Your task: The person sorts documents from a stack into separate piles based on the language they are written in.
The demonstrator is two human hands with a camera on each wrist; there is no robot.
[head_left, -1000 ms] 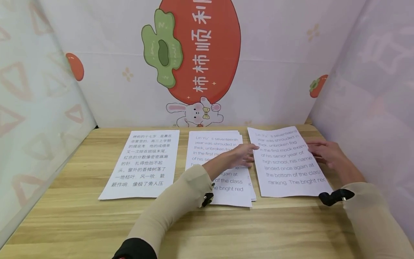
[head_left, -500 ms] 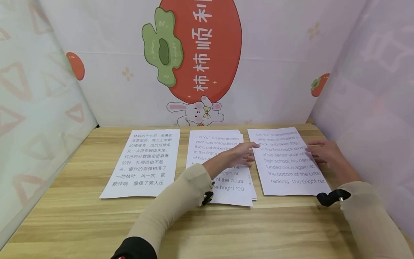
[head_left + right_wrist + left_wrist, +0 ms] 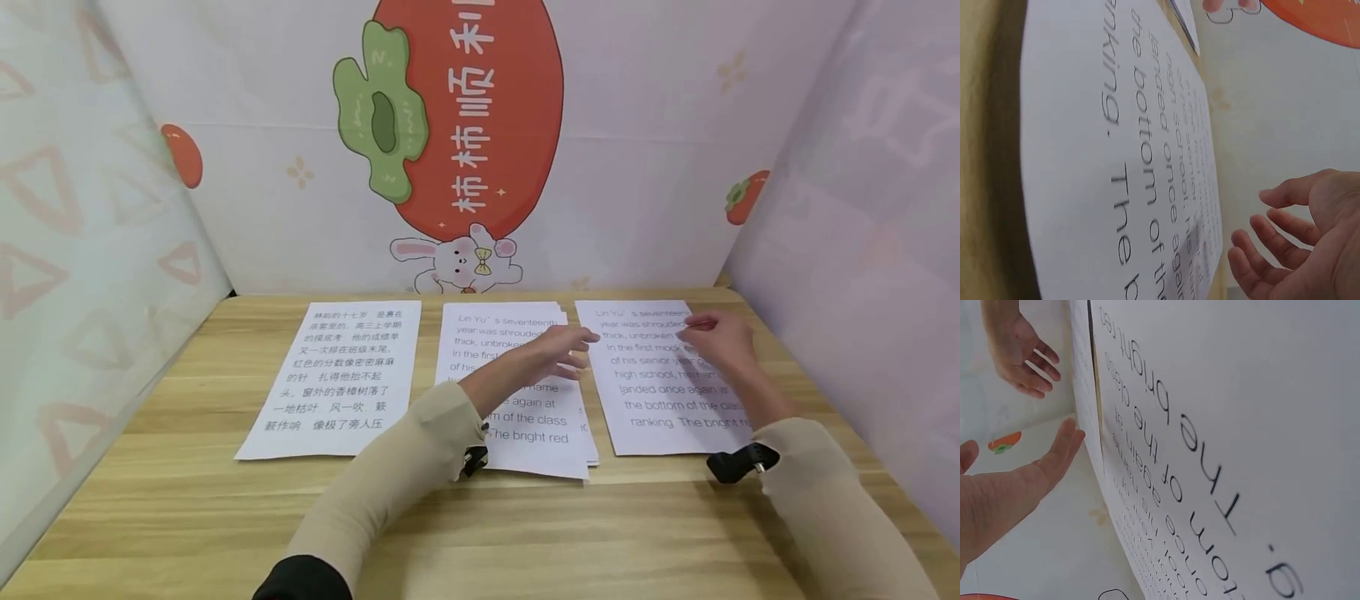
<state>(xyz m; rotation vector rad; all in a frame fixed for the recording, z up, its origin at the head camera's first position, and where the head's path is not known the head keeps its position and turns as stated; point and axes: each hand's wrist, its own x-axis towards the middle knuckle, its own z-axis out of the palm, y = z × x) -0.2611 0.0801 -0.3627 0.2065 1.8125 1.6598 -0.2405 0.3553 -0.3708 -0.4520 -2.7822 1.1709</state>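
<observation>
A sheet of paper with English print [image 3: 645, 392] lies flat at the right of the table. My right hand [image 3: 723, 346] hovers over its right side, fingers loosely bent and nothing in them; the right wrist view shows this hand [image 3: 1310, 237] raised off the paper. My left hand [image 3: 543, 354] is above the middle stack of printed sheets [image 3: 517, 454], partly hiding its text. Its fingertips reach the left edge of the right-hand sheet; whether they touch it I cannot tell. In the left wrist view the fingers of the left hand [image 3: 1022, 484] are extended and hold nothing.
On the left lies a sheet with Chinese print [image 3: 337, 375]. All the papers rest on a wooden table [image 3: 562, 533]. A patterned white backdrop [image 3: 637, 167] stands behind, with side curtains [image 3: 855, 217] at both ends.
My right hand has left the right edge of the right-hand sheet and moved left and up over it. That sheet now lies slightly straighter and flatter. The left hand has barely moved.
</observation>
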